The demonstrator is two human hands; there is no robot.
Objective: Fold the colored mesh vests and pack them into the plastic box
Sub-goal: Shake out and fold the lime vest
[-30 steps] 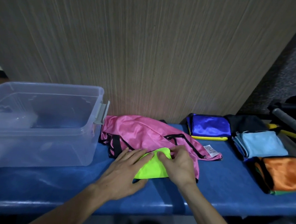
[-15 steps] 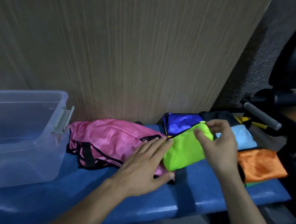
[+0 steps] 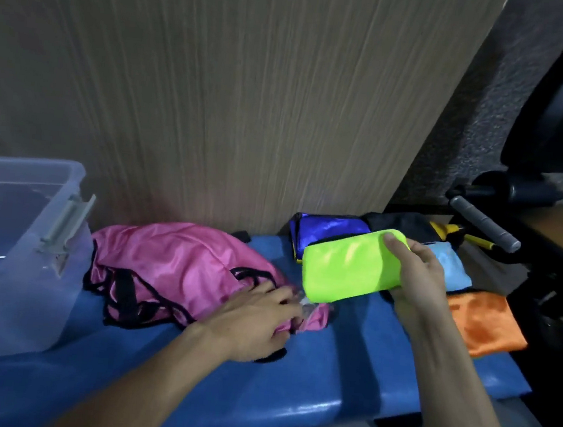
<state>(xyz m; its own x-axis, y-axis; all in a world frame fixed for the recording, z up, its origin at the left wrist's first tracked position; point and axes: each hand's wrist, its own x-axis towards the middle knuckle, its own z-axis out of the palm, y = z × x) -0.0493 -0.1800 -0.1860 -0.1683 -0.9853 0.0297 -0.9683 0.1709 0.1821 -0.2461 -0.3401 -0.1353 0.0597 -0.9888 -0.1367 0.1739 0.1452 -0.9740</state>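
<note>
1. Folding is the step in hand: the right hand [image 3: 416, 278] is holding a folded green vest [image 3: 350, 266] up off the bench [image 3: 344, 367], thumb on its top edge and fingers curled under its right end.
2. That vest is hanging above the bench's right half, just in front of the folded blue vest [image 3: 327, 226] and beside the light-blue one [image 3: 453, 271]; the orange one [image 3: 484, 322] is lying nearer, at the right end.
3. The left hand [image 3: 253, 317] is resting on the near right edge of the pink vest [image 3: 178, 268], fingers loosely bent over the cloth; whether they are gripping it I cannot tell, since that spot is blurred.
4. The pink vest is lying unfolded and bunched in the middle of the bench, touching the box [image 3: 14, 256] at the far left.
5. By my judgement, the green vest is heading for the folded row on the right, since the box is well apart from it.
6. Next move, as I judge it: setting the green one down flat so its folds are not springing open, then spreading the pink one for folding.
</note>
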